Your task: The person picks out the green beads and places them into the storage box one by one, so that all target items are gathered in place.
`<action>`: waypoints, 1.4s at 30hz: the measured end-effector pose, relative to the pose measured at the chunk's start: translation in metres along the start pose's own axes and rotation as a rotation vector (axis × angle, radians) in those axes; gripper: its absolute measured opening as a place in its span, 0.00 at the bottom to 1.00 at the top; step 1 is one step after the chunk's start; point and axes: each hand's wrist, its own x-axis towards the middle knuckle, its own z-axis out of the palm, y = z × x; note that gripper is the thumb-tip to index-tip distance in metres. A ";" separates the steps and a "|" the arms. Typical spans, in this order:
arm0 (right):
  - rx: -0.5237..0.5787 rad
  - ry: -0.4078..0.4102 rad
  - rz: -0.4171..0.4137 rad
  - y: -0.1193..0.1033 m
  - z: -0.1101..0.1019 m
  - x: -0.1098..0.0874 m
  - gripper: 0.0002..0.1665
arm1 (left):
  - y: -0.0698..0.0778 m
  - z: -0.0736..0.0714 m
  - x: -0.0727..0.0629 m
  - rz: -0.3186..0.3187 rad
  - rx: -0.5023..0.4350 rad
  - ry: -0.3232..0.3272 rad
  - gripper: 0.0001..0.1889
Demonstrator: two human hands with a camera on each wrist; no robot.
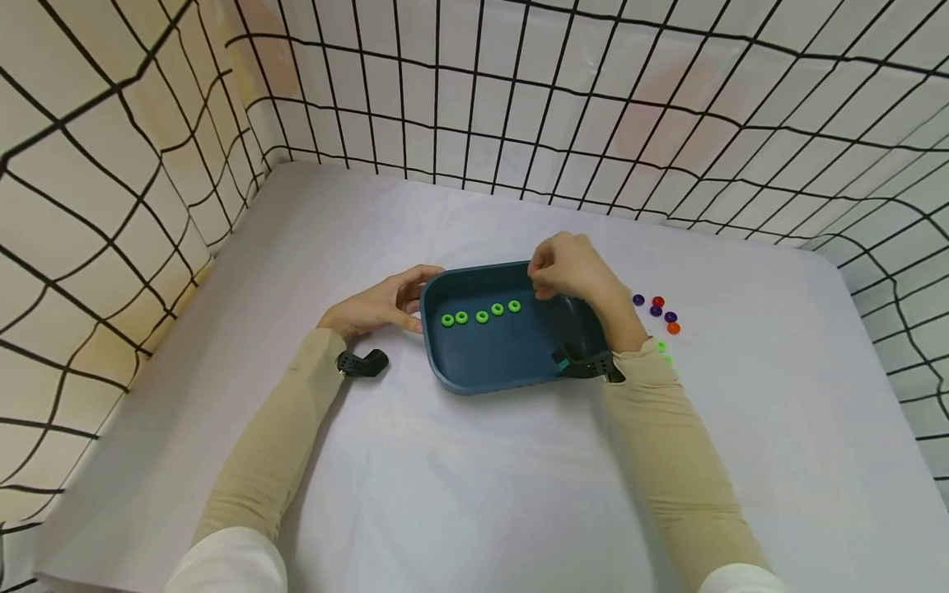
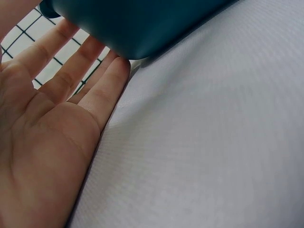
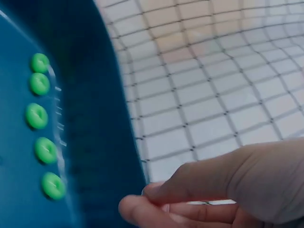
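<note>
A dark blue tray point(image 1: 511, 354) stands on the white cloth, with several small green rings point(image 1: 483, 317) in a loose row inside. My left hand point(image 1: 381, 302) touches the tray's left end. In the left wrist view its fingers point(image 2: 102, 92) reach out fairly straight to the tray wall point(image 2: 137, 33). Over the tray's far right part is my right hand point(image 1: 567, 265), thumb and forefinger tips together. The right wrist view shows that hand point(image 3: 228, 190) beside the tray's rim, apart from the green rings point(image 3: 46, 150). No object shows between its fingertips.
On the cloth right of the tray lie several purple rings point(image 1: 656, 311), a red ring point(image 1: 657, 301) and an orange ring point(image 1: 673, 328). More green rings point(image 1: 662, 346) are partly hidden by my right forearm. Black wire mesh point(image 1: 474, 107) borders the table's back and sides.
</note>
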 end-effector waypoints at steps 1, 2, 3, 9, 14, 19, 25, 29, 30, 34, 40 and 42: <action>0.024 0.017 -0.007 0.004 -0.005 -0.004 0.09 | -0.001 0.000 0.000 -0.001 0.001 0.000 0.46; 0.045 0.036 -0.016 0.008 -0.010 -0.009 0.09 | -0.001 0.001 0.001 -0.002 0.000 -0.001 0.46; 0.066 0.054 -0.019 0.013 -0.015 -0.014 0.10 | -0.001 0.001 0.001 -0.002 0.001 -0.001 0.46; 0.043 0.181 0.039 0.052 -0.047 -0.057 0.14 | -0.001 -0.002 0.005 0.007 -0.016 0.005 0.46; 0.049 0.227 0.130 0.093 -0.055 -0.089 0.18 | -0.001 -0.002 0.003 0.005 -0.013 0.004 0.46; 0.035 0.204 0.205 0.122 -0.051 -0.107 0.20 | -0.001 -0.002 0.002 0.007 0.000 0.004 0.46; 0.000 0.142 0.248 0.147 -0.040 -0.119 0.19 | 0.000 -0.002 0.002 -0.027 0.012 0.029 0.46; -0.026 0.111 0.285 0.157 -0.035 -0.123 0.21 | 0.001 -0.001 0.003 -0.040 0.012 0.043 0.46; -0.031 0.106 0.288 0.158 -0.034 -0.124 0.21 | 0.001 -0.002 0.003 -0.040 0.010 0.043 0.46; -0.037 0.100 0.297 0.164 -0.029 -0.126 0.21 | 0.003 -0.001 0.003 -0.040 0.002 0.045 0.46; -0.016 0.102 0.302 0.167 -0.022 -0.125 0.21 | 0.004 0.001 0.002 -0.028 -0.006 0.034 0.46; -0.004 0.099 0.312 0.167 -0.021 -0.125 0.21 | 0.003 0.001 0.001 -0.026 -0.007 0.030 0.46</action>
